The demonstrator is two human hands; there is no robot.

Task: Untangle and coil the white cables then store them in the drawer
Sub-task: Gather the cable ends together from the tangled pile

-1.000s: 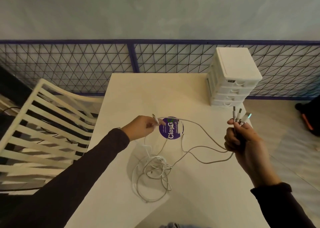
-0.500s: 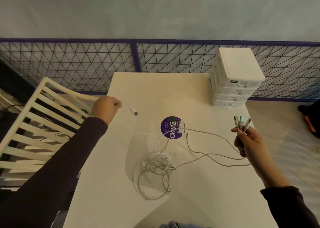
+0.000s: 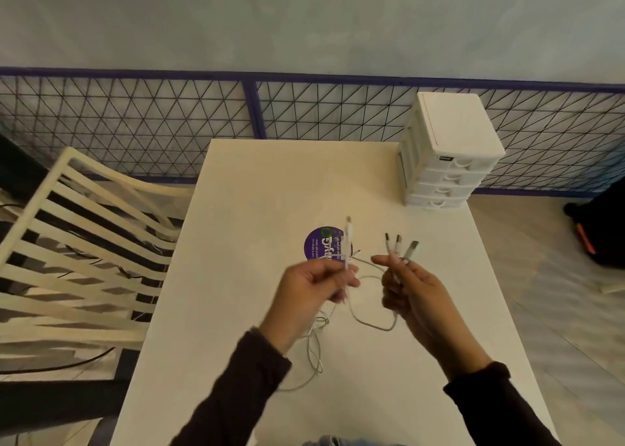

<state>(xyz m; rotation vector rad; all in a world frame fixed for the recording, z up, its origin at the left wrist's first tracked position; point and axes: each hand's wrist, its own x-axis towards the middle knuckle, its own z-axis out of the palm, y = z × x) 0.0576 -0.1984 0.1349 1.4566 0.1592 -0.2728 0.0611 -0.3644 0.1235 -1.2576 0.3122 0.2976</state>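
Observation:
White cables (image 3: 368, 324) hang in loops between my two hands, and a tangle of them (image 3: 313, 354) lies on the white table (image 3: 236, 209) below my left wrist. My left hand (image 3: 314, 293) pinches one cable end, its plug (image 3: 349, 230) pointing up. My right hand (image 3: 406, 290) grips several cable ends, whose plugs (image 3: 400, 247) fan out above the fingers. The two hands are close together above the table's middle. The white drawer unit (image 3: 446, 154), all drawers closed, stands at the table's far right corner.
A round purple sticker (image 3: 319, 244) is on the table behind my hands. A cream slatted chair (image 3: 84, 242) stands left of the table. A wire-mesh fence (image 3: 135, 121) runs behind it. A dark bag (image 3: 605, 229) lies on the floor at right.
My left hand swung from far left over the chair back to the middle, bringing its cable end up beside my right hand. My right hand shifted left toward it. The cable loops were drawn in.

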